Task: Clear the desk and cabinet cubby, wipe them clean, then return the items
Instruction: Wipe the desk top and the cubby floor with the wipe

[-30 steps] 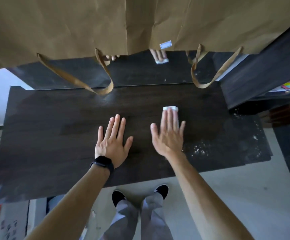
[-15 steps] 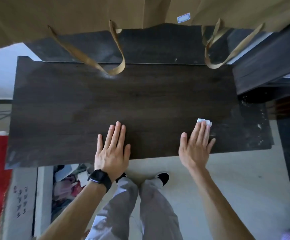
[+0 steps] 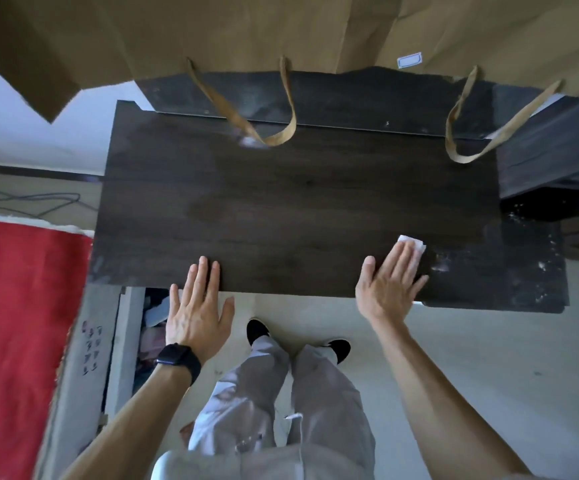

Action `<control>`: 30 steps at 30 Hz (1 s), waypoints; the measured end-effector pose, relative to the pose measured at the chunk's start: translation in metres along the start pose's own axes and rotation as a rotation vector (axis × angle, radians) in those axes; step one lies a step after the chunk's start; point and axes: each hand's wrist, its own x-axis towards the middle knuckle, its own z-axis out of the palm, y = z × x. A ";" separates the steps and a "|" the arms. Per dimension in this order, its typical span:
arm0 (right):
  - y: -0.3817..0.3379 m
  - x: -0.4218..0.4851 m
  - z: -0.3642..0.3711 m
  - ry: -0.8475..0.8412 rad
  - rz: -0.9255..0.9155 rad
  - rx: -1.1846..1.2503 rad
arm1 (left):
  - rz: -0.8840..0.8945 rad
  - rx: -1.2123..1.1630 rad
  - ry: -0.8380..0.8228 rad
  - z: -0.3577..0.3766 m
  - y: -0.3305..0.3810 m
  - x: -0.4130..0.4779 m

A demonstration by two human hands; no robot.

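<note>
now your right hand (image 3: 386, 289) lies flat, fingers straight, pressing a white wipe (image 3: 412, 244) onto the desk (image 3: 298, 209) near its front right edge. your left hand (image 3: 196, 306) rests open-fingered on the front edge.

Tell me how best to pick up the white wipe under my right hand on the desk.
Probably pinch the far right corner of the wipe, the only part that shows past the fingers of the right hand. It lies flat on the desk, so come from above, thumb and forefinger scrunching that corner up.
</note>
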 end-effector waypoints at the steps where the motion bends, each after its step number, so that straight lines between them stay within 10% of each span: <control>1: -0.022 -0.016 0.008 -0.017 -0.082 -0.003 | -0.023 -0.004 -0.008 -0.001 -0.003 -0.004; 7: -0.160 -0.104 0.057 -0.178 -0.943 -0.050 | -0.134 0.028 0.017 -0.019 -0.040 -0.011; 12: -0.234 -0.097 0.073 -0.240 -1.231 -0.163 | -0.277 0.050 0.036 -0.039 -0.079 -0.008; 15: -0.252 -0.077 0.067 -0.210 -1.215 -0.138 | -0.299 0.050 0.038 -0.051 -0.092 -0.003; 23: -0.123 -0.022 0.033 -0.049 -0.314 -0.035 | -0.365 -0.060 0.033 -0.048 -0.106 -0.019; 30: -0.195 -0.105 0.061 -0.170 -0.997 -0.083 | -0.364 -0.089 0.052 -0.043 -0.124 -0.024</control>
